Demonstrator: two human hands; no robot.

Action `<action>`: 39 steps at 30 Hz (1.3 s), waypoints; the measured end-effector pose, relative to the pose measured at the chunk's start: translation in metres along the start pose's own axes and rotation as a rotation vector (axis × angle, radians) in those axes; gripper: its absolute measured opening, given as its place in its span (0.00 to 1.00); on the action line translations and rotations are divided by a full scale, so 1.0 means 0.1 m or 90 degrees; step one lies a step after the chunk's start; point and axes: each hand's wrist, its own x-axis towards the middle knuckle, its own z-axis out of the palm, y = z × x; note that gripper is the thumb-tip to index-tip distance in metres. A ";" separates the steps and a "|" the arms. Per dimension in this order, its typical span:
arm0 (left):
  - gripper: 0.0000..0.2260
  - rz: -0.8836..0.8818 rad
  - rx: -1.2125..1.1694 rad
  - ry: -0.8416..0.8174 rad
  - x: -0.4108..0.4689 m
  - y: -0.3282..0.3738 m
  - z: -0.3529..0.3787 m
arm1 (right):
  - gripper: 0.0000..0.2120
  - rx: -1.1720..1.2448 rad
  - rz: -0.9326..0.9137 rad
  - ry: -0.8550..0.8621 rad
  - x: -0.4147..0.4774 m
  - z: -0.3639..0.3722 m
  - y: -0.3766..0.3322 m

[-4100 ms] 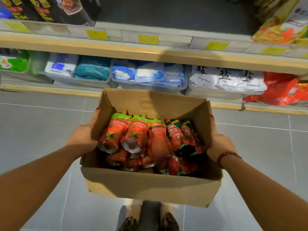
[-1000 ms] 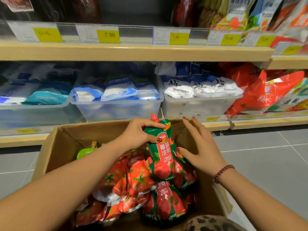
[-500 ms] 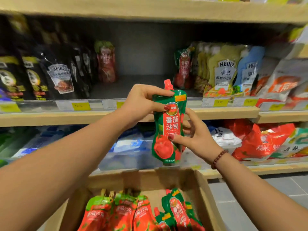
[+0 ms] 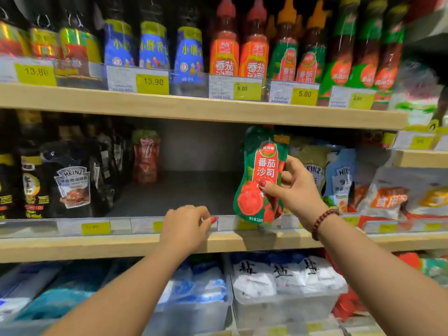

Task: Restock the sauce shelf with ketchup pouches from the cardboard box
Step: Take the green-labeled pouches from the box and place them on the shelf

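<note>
Shop aisle, 3 shelf levels seen. 1 ketchup pouch (image 4: 260, 175) is held upright by the right grip (image 4: 295, 190), pinched btwn thumb & fingers, in front of the gap on the sauce shelf (image 4: 97, 246). Left grip (image 4: 186, 226), fingers loosely curled, nothing held, is rested on the price rail (image 4: 121, 226). 1 red pouch (image 4: 146, 156) is stood at the gap's back.
</note>
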 end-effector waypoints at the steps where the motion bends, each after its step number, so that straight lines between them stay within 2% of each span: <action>1: 0.10 0.001 0.017 0.037 -0.01 0.00 0.05 | 0.25 -0.022 -0.004 0.014 0.07 0.01 0.01; 6: 0.05 0.027 -0.028 0.145 -0.02 -0.05 0.20 | 0.19 -0.150 -0.018 0.091 0.34 0.08 0.14; 10: 0.06 0.052 -0.043 0.193 -0.04 -0.05 0.25 | 0.19 -0.276 0.025 0.078 0.44 0.17 0.40; 17: 0.07 0.062 -0.031 0.205 -0.03 -0.08 0.29 | 0.16 -0.321 0.089 0.037 0.43 0.22 0.81; 21: 0.07 0.059 -0.026 0.201 -0.04 -0.09 0.30 | 0.16 -0.532 0.116 0.061 0.38 0.25 0.64; 24: 0.07 0.052 -0.035 0.200 -0.05 -0.09 0.30 | 0.29 -0.608 0.092 0.176 0.24 0.41 0.50; 27: 0.08 0.052 -0.054 0.206 -0.05 -0.07 0.29 | 0.44 -0.668 0.060 0.143 0.12 0.62 0.44; 29: 0.08 0.054 -0.054 0.206 -0.06 -0.07 0.29 | 0.44 -0.701 0.084 0.117 0.14 0.72 0.44; 33: 0.08 0.063 -0.064 0.216 -0.06 -0.08 0.29 | 0.37 -0.725 0.170 0.115 0.32 0.75 0.47; 36: 0.08 0.080 -0.065 0.235 -0.07 -0.09 0.31 | 0.46 -0.682 0.208 0.115 0.47 0.70 0.58; 38: 0.08 0.093 -0.066 0.247 -0.07 -0.11 0.32 | 0.52 -0.726 0.192 0.117 0.58 0.68 0.65; 39: 0.08 0.100 -0.064 0.252 -0.07 -0.11 0.33 | 0.53 -0.751 0.184 0.122 0.64 0.66 0.67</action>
